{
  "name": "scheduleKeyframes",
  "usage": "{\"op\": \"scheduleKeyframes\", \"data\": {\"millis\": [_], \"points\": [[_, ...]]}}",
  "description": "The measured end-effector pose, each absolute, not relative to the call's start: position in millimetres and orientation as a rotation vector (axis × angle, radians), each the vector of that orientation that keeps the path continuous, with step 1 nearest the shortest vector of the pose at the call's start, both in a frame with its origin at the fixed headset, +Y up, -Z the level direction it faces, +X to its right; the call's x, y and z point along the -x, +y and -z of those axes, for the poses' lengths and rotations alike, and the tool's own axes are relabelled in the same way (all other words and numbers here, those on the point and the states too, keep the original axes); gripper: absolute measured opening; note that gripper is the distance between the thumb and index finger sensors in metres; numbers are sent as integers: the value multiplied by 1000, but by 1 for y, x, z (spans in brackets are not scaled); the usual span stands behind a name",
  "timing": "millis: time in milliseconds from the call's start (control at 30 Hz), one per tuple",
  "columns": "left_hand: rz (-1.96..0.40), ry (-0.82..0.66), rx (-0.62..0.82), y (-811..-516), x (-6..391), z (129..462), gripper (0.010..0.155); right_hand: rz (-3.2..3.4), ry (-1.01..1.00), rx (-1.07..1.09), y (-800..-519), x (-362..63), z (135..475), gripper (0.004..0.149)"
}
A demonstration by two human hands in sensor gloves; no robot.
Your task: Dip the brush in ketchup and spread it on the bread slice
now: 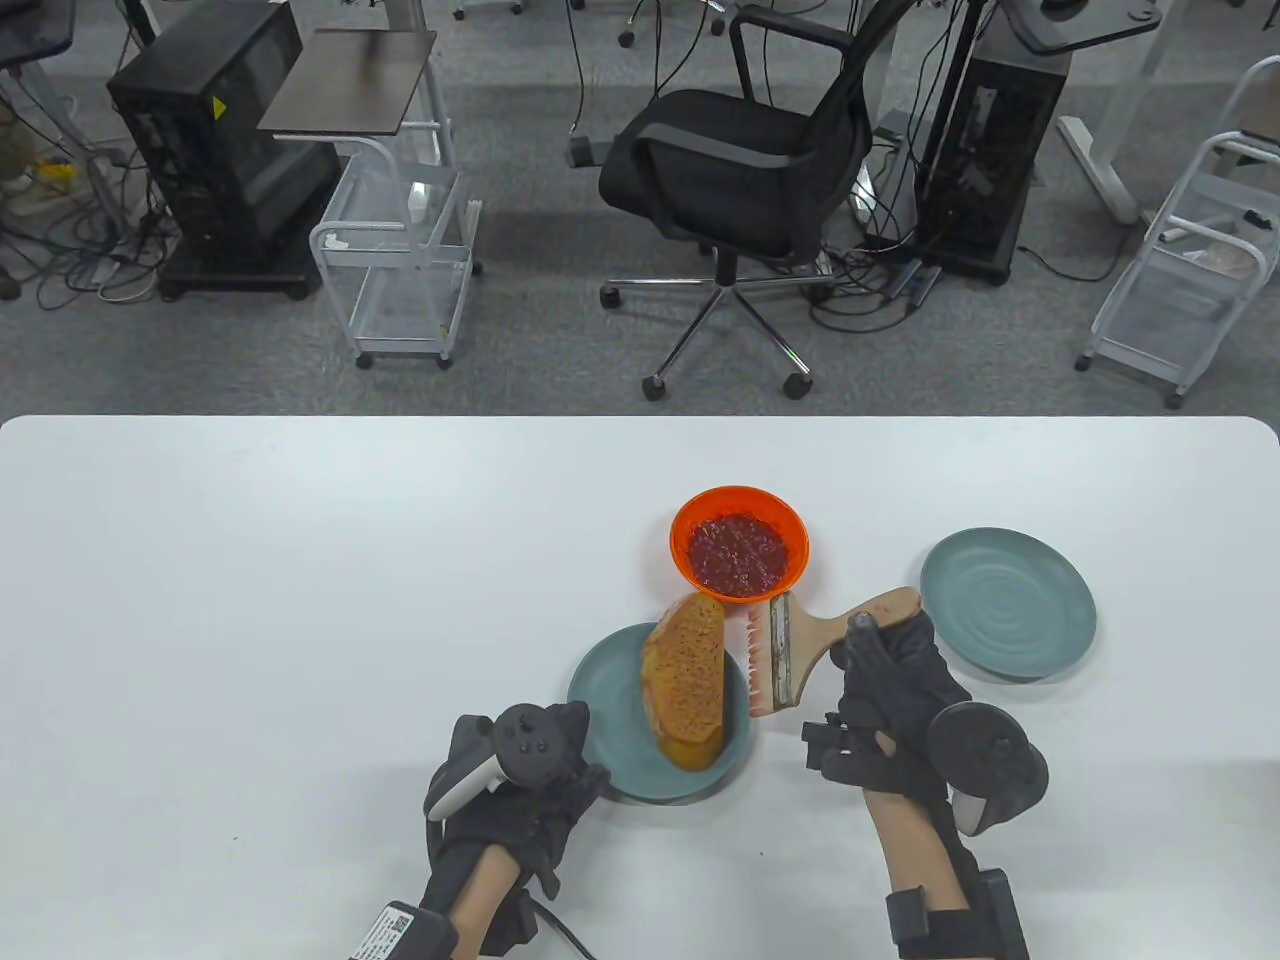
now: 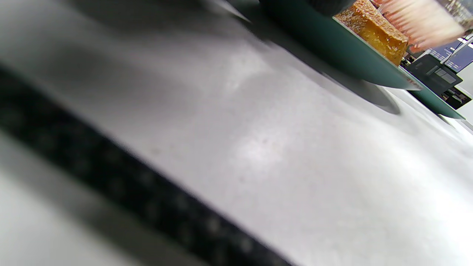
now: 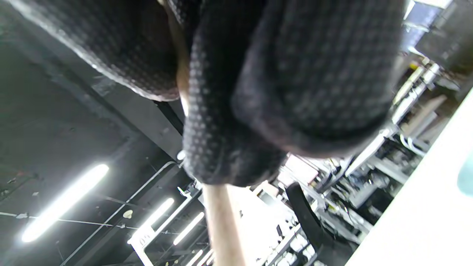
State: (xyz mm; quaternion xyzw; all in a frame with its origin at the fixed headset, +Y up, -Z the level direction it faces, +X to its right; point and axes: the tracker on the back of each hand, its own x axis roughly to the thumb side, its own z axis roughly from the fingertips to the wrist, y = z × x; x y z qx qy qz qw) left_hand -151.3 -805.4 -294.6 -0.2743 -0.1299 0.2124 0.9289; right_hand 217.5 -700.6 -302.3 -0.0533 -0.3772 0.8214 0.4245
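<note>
Red chunky ketchup is contained in the round orange bowl; the toasted bread slice lies on a teal plate near the desk's front edge. The wooden-handled flat brush is gripped by the right hand, bristles beside the bread. The plate's rim is touched by the left hand, its grasp undeterminable.

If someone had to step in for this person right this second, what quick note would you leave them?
Right hand: grips the wooden handle of the brush, bristles reddish, held just right of the bread slice.
Left hand: at the near-left rim of the bread's plate, apparently steadying it; the fingers are hidden.
Things: the bread lies on the teal plate; the orange bowl of ketchup sits just behind it; a second teal plate stands to the right.
Done: the brush looks already dipped.
Left: no red shows on the bread, so spread ketchup over it, dipping again if needed.
</note>
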Motion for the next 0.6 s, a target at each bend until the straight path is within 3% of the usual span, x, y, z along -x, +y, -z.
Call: {"op": "scheduleKeyframes", "data": {"millis": [233,600], "points": [[-435,-267,562,-805,151,294,68,-1748,-565,133,-731,-187,314,42],[-435,-267,562,-805,151,294,68,-1994,-803,71,-708,-206,309,42]]}}
